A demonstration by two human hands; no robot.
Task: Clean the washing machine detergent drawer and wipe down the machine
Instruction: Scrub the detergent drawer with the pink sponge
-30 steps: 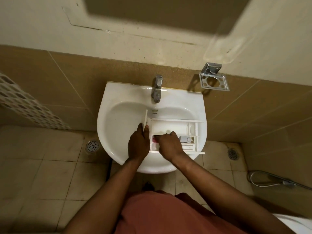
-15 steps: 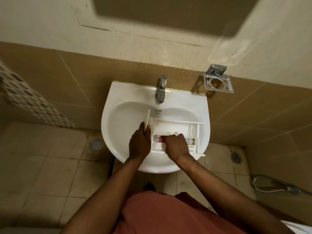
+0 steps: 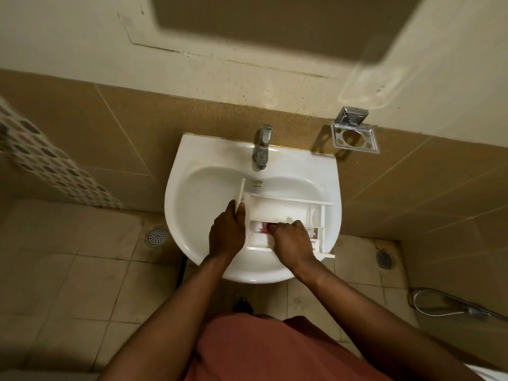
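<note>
Tan-tiled bathroom wall above pale floor tiles, with a white sink fixed under a chrome tap. Across the basin, the white detergent drawer, front panel to the left, far end overhanging the right rim. Left hand wrapped on that front panel, fingers curled over its edge, steadying. Right hand down in the near compartment, fingers bunched on a small pink-red item, too hidden to name, probably a scrubbing tool. Judged light, hollow and stiff: moulded plastic with thin dividers, likely slick once wet or soapy, and liable to crack if twisted or dropped on the porcelain. Best taken by the front panel or the 2 long side walls, never by the small inserts at the far end. Smooth, curved basin beneath, so little to stop a slide. Elsewhere: a chrome holder on the wall to the right, 2 floor drains, and a hose on the floor at the lower right.
</note>
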